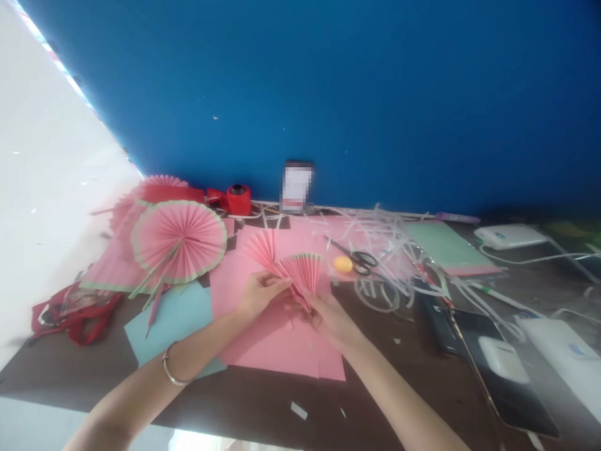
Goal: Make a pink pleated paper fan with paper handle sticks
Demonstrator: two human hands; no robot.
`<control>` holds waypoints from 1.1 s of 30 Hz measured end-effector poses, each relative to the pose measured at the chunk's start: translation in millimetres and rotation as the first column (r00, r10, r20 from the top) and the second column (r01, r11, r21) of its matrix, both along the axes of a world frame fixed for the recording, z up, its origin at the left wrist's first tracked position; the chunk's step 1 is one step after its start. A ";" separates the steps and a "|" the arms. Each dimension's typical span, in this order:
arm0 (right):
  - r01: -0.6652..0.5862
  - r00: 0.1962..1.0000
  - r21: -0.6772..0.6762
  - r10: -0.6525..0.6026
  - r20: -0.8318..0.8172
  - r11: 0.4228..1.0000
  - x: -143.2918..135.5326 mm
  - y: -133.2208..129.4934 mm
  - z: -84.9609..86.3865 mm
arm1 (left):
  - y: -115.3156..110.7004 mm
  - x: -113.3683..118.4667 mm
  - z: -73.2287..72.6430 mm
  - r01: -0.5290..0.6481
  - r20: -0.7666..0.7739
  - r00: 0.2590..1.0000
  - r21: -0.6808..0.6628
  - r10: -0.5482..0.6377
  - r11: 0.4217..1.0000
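Note:
A pleated pink paper fan point(302, 274) with a thin green edge is held between both hands, spread partly open in two wings. My left hand point(263, 294) pinches its folds near the middle, thumb and fingers closed on the paper. My right hand point(328, 318) grips the gathered lower end of the pleats. Beneath the hands lie pink paper sheets point(277, 344) on the dark table. Left of them is a finished-looking round pink fan point(181, 241) with a pale green rim and sticks.
Black scissors point(361, 260) and a yellow egg-shaped thing point(343, 264) lie right of the fan, beside tangled white paper strips point(389, 250). Phones, a white earbud case point(503, 359) and white power banks point(511, 236) sit at right. Blue paper point(173, 326) and red ribbon point(89, 319) lie left.

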State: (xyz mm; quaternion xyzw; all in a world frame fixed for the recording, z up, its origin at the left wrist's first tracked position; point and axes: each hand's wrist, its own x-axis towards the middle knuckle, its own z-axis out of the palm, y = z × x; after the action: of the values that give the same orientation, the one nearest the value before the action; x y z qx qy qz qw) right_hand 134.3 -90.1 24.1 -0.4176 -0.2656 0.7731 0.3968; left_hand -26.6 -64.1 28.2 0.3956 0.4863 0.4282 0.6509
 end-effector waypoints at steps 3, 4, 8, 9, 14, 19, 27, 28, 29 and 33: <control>0.016 1.000 -0.037 -0.016 0.003 0.999 1.1 1.1 0.5 | 0.0 0.5 0.6 0.008 0.012 1.000 -0.017 -0.008 1.000; 0.019 1.000 -0.043 -0.019 0.004 0.999 1.2 1.3 0.8 | 0.0 0.6 0.9 0.011 0.014 1.000 -0.021 -0.011 1.000; 0.026 1.000 -0.050 -0.026 0.005 0.998 1.8 1.8 0.6 | 0.1 0.4 1.3 0.019 0.020 1.000 -0.013 -0.018 1.000; 0.029 1.000 -0.054 -0.029 0.005 0.998 2.2 1.8 0.1 | 0.1 0.2 0.7 0.023 0.025 0.999 -0.008 -0.023 1.000; 0.041 0.999 -0.046 -0.042 -0.010 0.998 4.5 1.7 -3.6 | 0.3 -0.3 -4.3 0.041 0.072 0.997 -0.006 -0.041 0.999; 0.037 0.999 -0.006 -0.037 0.028 0.999 2.6 1.2 -3.1 | 0.4 -0.3 -6.8 0.024 0.064 0.998 -0.014 -0.023 1.000; -0.051 0.977 0.088 0.031 0.209 0.995 3.0 -0.2 -3.5 | -0.1 -1.4 -4.5 0.003 -0.032 0.999 -0.001 -0.003 1.000; -0.052 0.975 0.095 0.030 0.219 0.994 3.1 -0.1 -3.1 | -0.1 -1.2 -4.2 -0.003 -0.035 0.999 0.002 0.003 1.000; -0.054 0.973 0.098 0.030 0.230 0.994 3.1 -0.1 -2.5 | -0.2 -1.1 -3.9 -0.007 -0.034 0.999 0.003 0.007 1.000; -0.084 0.958 0.080 0.059 0.281 0.993 2.7 0.4 0.4 | -0.7 -0.4 -2.6 -0.002 -0.019 1.000 0.001 0.002 1.000</control>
State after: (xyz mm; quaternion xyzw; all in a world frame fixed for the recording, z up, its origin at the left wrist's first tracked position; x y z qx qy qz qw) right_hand 137.0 -89.6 24.5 -0.4935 -0.3687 0.7076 0.3461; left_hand -27.0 -64.7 25.7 0.3997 0.4926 0.4252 0.6456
